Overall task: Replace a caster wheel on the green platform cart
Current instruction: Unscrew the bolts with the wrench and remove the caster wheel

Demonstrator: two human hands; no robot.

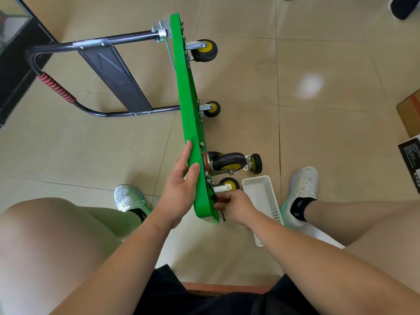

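Standing on edge on the floor, the green platform cart sits between both grips. The left grip lies flat, fingers straight, against the deck's top face. The right grip, at the underside, curls its fingers round a small dark tool by the nearest caster wheel, just beyond its knuckles. A white basket lies just right of it.
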